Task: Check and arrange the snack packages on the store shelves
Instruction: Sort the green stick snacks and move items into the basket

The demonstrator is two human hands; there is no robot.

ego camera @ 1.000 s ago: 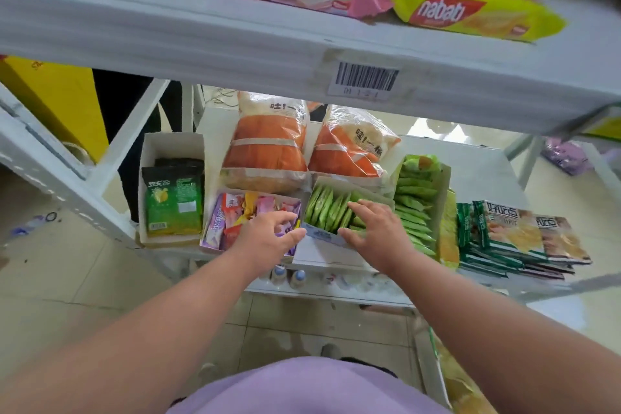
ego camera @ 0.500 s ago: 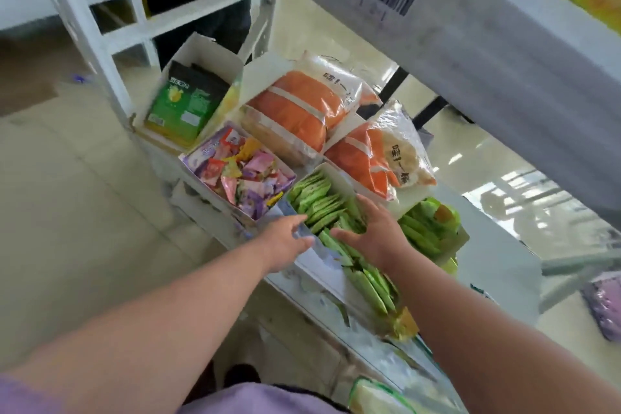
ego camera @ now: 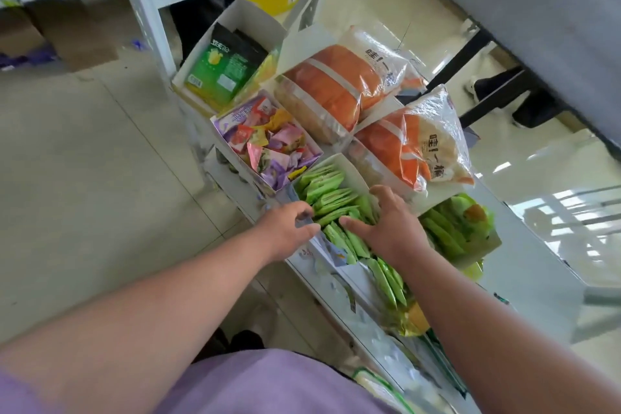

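White shelf (ego camera: 524,276) at frame centre carries a display box (ego camera: 353,171) of green packets (ego camera: 327,195). Left hand (ego camera: 285,228) pinches its front edge; right hand (ego camera: 389,225) lies spread on the packets, holding nothing. Steadying the box while pressing the packets upright would square them best.

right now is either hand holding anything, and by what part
The left hand grips the front edge of the box of green packets. The right hand rests spread on the packets, gripping nothing.
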